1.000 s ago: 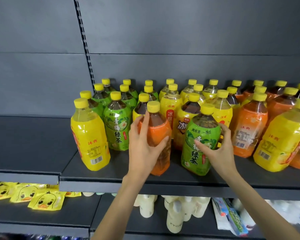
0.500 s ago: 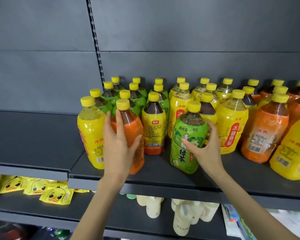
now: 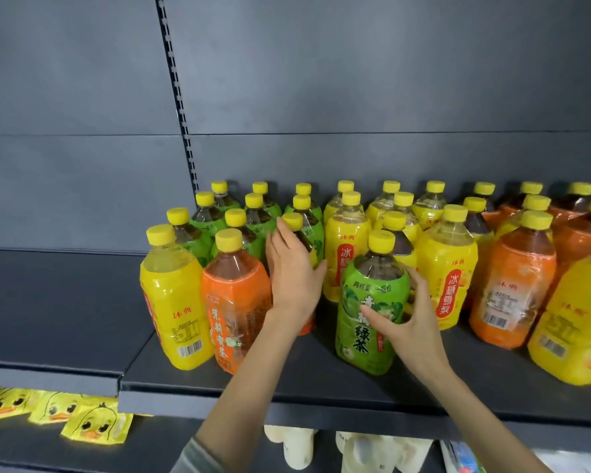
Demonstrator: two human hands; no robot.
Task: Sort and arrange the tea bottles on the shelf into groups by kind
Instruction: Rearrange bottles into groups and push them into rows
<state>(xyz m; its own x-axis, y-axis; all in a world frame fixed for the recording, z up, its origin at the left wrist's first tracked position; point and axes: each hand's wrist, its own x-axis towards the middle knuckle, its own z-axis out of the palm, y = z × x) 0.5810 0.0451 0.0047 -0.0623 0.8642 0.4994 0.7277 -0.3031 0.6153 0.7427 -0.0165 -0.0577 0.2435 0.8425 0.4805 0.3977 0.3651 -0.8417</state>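
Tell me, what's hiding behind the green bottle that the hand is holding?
Right behind the green bottle in the right hand stands a dark tea bottle with a yellow cap. Only its top shows; the green one hides most of the rest.

Tea bottles [image 3: 447, 268] on shelf [image 3: 304, 380] R side, rows front-to-back; packets [image 3: 96, 426] on lower shelf [image 3: 31, 445], L.

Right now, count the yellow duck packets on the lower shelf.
3. Left packet at the picture's edge, middle packet beside it, right packet nearest. Others may hide under the upper shelf.
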